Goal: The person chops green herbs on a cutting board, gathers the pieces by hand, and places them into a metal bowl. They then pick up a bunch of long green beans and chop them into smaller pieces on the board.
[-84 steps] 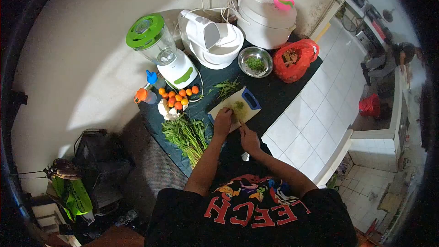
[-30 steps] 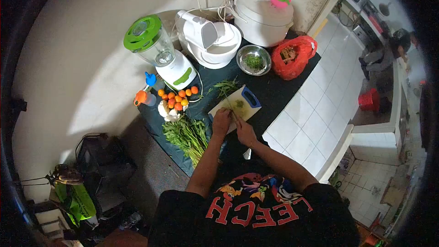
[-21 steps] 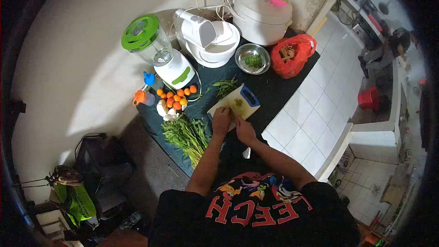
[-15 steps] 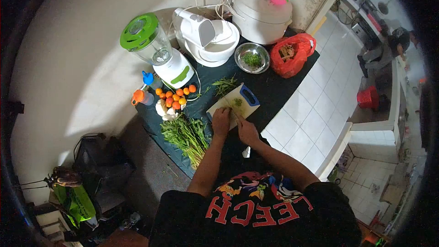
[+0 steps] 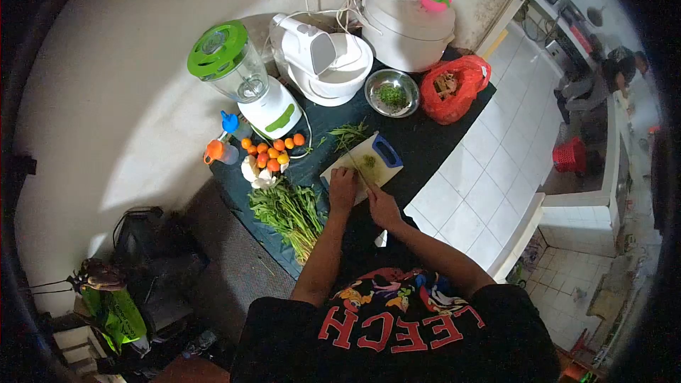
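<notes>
Left hand [image 5: 343, 189] presses flat on the cutting board [image 5: 362, 165], pinning greens; right hand [image 5: 384, 206], just beside it, is closed on a knife [image 5: 360, 172]. The chopped pile [image 5: 369, 162] sits mid-board. Best to curl those left fingertips back and keep strokes short.

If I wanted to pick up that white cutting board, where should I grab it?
Probably by the blue handle at the cutting board's far end, reaching in from the tiled-counter side. It forms an open loop and lies clear, while the left hand and right hand crowd the near end.
</notes>
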The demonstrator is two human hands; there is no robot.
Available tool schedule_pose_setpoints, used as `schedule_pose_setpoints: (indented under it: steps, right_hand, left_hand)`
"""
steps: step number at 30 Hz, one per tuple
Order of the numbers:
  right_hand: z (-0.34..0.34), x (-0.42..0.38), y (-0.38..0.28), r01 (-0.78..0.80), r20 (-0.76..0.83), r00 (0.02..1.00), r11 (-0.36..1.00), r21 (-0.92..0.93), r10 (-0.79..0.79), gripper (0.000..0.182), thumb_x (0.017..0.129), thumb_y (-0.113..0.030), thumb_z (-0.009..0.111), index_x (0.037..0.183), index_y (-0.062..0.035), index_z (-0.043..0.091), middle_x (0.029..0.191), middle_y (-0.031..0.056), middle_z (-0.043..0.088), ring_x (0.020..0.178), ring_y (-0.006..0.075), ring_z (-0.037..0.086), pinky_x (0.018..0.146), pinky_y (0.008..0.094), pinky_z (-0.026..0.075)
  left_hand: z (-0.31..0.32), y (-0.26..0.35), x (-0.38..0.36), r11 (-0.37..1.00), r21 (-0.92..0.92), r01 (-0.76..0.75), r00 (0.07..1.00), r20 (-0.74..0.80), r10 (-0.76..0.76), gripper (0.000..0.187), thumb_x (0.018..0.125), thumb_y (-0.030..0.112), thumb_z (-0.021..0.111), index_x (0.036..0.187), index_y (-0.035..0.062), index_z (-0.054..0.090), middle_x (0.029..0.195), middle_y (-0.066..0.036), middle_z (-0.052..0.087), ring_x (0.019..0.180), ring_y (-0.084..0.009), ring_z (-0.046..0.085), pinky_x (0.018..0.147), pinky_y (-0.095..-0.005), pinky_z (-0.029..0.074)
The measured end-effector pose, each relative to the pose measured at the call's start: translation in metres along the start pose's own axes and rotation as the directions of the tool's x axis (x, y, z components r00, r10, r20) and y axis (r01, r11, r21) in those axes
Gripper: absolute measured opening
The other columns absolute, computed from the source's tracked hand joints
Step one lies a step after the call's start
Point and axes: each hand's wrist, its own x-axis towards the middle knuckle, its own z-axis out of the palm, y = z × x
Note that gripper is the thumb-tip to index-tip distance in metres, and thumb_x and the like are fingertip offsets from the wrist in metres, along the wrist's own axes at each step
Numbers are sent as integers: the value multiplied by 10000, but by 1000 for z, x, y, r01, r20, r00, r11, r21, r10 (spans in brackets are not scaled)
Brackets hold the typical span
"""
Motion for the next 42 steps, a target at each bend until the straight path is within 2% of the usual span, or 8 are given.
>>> schedule_pose_setpoints:
  steps: [3, 9, 12, 24, 26, 29, 35, 42]
  right_hand:
    - [1, -8, 6, -134, 85, 987, 988, -77, 140, 381, 1082, -276, 478, 1374, -61, 594, 1043, 322, 697, 964, 508, 681, 830, 582, 551]
    - [11, 7, 9, -73, 34, 997, 997, -25, 74, 403, 1077, -247, 481, 1423, -57, 565, 1019, 321, 699, 953, 509, 679, 839, 578, 547]
    - [24, 16, 24, -17, 8, 1000, 999, -46, 18, 449, 1095, -299, 420, 1520, -163, 470, 993, 276, 722, 884, 492, 701, 801, 607, 550]
    - [19, 15, 13, -92, 64, 993, 986, -136, 101, 471, 1096, -317, 424, 1538, -159, 458, 963, 272, 731, 848, 462, 721, 800, 581, 577]
    - [8, 12, 0, -93, 27, 995, 995, -18, 94, 410, 1079, -291, 486, 1424, -91, 578, 1019, 312, 702, 969, 510, 680, 835, 573, 548]
    - [10, 1, 3, 30, -44, 998, 998, -48, -32, 413, 1080, -290, 489, 1423, -76, 576, 1026, 318, 697, 968, 504, 680, 832, 567, 549]
    - [15, -3, 6, -104, 16, 994, 995, 4, 104, 392, 1074, -250, 506, 1393, -36, 583, 1034, 320, 694, 980, 507, 675, 839, 571, 539]
    - [10, 7, -2, 8, -58, 998, 999, 51, -5, 393, 1067, -224, 505, 1411, -52, 583, 1049, 317, 696, 991, 505, 676, 859, 568, 537]
  left_hand:
    - [-7, 5, 3, 998, -52, -17, 999, 40, 19, 144, 883, 67, 636, 1002, 13, 697, 1028, -157, 650, 1024, -369, 584, 904, -459, 521]
    - [-15, 14, 7, 997, -70, -43, 999, 0, 44, 178, 845, 53, 629, 1005, 13, 699, 1003, -152, 659, 999, -370, 593, 882, -466, 524]
    - [-14, 14, 8, 998, -50, -49, 999, -20, 48, 182, 852, 60, 631, 1014, 16, 702, 985, -149, 659, 979, -368, 598, 864, -470, 524]
    - [-10, 18, 6, 998, 60, 11, 1000, -8, -11, 141, 895, 120, 660, 987, 33, 722, 952, -145, 658, 955, -355, 600, 848, -468, 515]
    - [-13, 19, 6, 1000, -12, 19, 999, -39, -20, 137, 899, 126, 671, 983, 32, 722, 954, -144, 654, 952, -353, 599, 845, -470, 515]
    - [-8, 14, 4, 999, -23, -28, 999, -45, 27, 129, 885, 113, 679, 974, 28, 718, 959, -146, 648, 949, -353, 597, 844, -472, 515]
    - [-10, 14, 2, 999, -24, -32, 999, 3, 32, 134, 878, 74, 656, 993, 23, 703, 984, -152, 640, 960, -356, 593, 846, -472, 516]
    - [-6, 6, -6, 996, -76, -52, 999, 1, 53, 195, 881, 83, 633, 1048, 18, 709, 1003, -172, 634, 995, -367, 592, 867, -466, 519]
